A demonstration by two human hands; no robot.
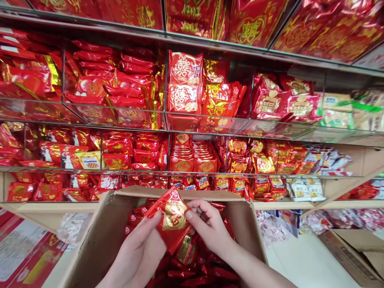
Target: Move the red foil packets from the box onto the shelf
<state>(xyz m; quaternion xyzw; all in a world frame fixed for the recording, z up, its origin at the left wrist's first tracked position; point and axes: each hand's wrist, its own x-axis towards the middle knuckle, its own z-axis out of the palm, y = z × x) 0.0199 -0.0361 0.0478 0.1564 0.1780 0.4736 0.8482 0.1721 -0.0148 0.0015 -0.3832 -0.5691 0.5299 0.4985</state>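
Note:
Between my two hands I hold a red snack packet (173,216) with a gold character panel on its front, tilted so that one corner points up. My left hand (142,240) grips its left edge, thumb on the front. My right hand (207,222) pinches the right edge between thumb and fingers. Directly below is an open cardboard box (243,224) with many similar red packets (207,272) inside. Part of the box's contents is hidden by my hands and the held packet.
Glass-fronted shelves (192,174) full of red and gold packets rise behind the box. A yellow cookie packet (90,160) stands among them. Another cardboard box (351,256) sits on the floor at right, a red printed carton (27,248) at left. Clear plastic bags (276,228) lie under the shelf.

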